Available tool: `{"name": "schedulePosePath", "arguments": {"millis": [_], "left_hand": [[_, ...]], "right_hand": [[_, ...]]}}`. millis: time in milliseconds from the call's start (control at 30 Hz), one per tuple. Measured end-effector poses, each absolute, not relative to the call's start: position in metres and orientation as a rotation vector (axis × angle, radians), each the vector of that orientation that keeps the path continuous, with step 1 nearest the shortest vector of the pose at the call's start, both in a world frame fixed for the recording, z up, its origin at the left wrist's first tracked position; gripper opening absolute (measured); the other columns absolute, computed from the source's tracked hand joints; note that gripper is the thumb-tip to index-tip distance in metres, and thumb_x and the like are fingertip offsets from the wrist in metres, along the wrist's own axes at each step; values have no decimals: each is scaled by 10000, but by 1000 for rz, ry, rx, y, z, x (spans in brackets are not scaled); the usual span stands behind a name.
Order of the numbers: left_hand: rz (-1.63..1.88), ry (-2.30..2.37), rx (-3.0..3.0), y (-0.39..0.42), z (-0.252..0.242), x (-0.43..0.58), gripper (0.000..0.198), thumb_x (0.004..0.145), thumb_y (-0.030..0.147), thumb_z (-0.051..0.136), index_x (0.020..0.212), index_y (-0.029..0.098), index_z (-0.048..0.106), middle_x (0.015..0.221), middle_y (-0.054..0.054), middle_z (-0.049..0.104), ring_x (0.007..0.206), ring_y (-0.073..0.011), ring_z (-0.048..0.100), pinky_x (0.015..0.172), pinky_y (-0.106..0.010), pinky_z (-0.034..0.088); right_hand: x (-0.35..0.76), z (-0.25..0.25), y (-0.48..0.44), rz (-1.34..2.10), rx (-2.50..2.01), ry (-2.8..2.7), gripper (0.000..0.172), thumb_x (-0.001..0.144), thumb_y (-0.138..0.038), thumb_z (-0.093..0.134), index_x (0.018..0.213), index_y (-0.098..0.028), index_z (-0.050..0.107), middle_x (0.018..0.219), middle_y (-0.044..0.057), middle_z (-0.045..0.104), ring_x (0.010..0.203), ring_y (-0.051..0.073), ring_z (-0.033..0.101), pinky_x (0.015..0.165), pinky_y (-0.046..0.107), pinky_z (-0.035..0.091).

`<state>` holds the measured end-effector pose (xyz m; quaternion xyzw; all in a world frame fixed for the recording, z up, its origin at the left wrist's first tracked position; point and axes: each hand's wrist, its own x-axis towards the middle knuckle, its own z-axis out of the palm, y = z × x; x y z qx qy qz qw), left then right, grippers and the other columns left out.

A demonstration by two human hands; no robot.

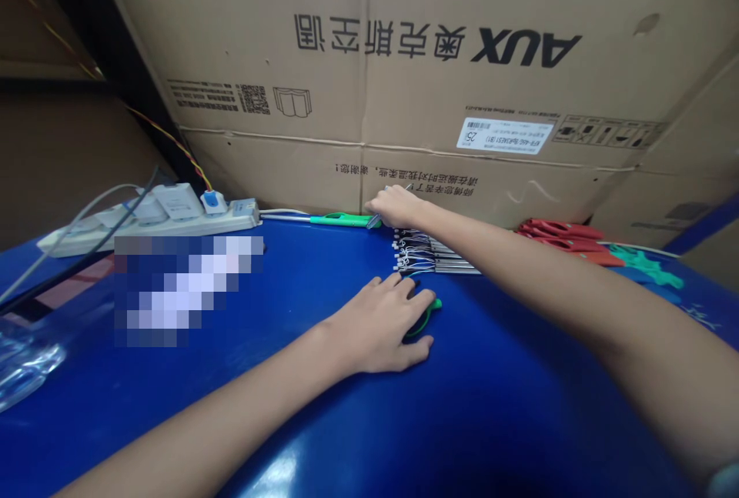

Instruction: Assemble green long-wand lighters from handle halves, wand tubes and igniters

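My left hand lies palm down over the blue table with its fingers spread. Under and beside its fingers is a thin green loop with a green end, partly hidden by the hand. Farther back, my right hand is closed, and a slim metallic piece sticks out below its fingers; most of it is hidden. Just left of that hand lies a green-handled tool along the box's base. Below my right wrist, several slim silvery parts with black-and-white wire ends lie side by side.
A large cardboard box walls off the back of the blue table. On the left are a white power strip with plugs and clear plastic. Red pieces and teal pieces lie at right.
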<state>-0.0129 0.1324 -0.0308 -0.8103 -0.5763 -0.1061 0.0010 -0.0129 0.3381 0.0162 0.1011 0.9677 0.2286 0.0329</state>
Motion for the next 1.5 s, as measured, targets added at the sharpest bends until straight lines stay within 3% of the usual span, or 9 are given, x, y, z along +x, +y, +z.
{"name": "schedulePosePath", "arguments": {"millis": [267, 900, 1233, 1500], "left_hand": [[-332, -1801, -2537, 132, -30, -13, 467, 896, 437, 541, 1285, 179, 524, 1100, -120, 599, 1021, -296, 574, 890, -491, 511], [-353, -1799, -2532, 132, -31, -12, 460, 892, 439, 537, 1275, 184, 536, 1091, -114, 601, 1014, -299, 575, 887, -517, 513], [-333, -1798, -2531, 131, -30, -12, 453, 892, 436, 536, 1265, 180, 544, 1088, -115, 601, 1011, -301, 575, 872, -512, 517], [-339, -1794, -2527, 132, -31, -13, 450, 897, 435, 526, 1269, 181, 540, 1090, -115, 599, 1016, -300, 569, 877, -508, 513]], "right_hand": [[-18, 18, 340, 643, 373, 2947, 306, 929, -339, 581, 1107, -97, 639, 1100, 137, 661, 1020, 236, 626, 880, 390, 468], [-16, 19, 343, 425, 533, 2958, 355, 938, -411, 585, 1118, -109, 634, 1108, 117, 655, 1017, 220, 628, 905, 408, 486], [-14, 10, 345, 400, 550, 2962, 334, 942, -392, 581, 1113, -109, 632, 1132, 114, 648, 1042, 223, 616, 928, 422, 470], [-9, 12, 349, 338, 538, 2964, 230, 944, -293, 580, 1069, -106, 631, 1077, 100, 650, 988, 205, 625, 860, 379, 500]]}}
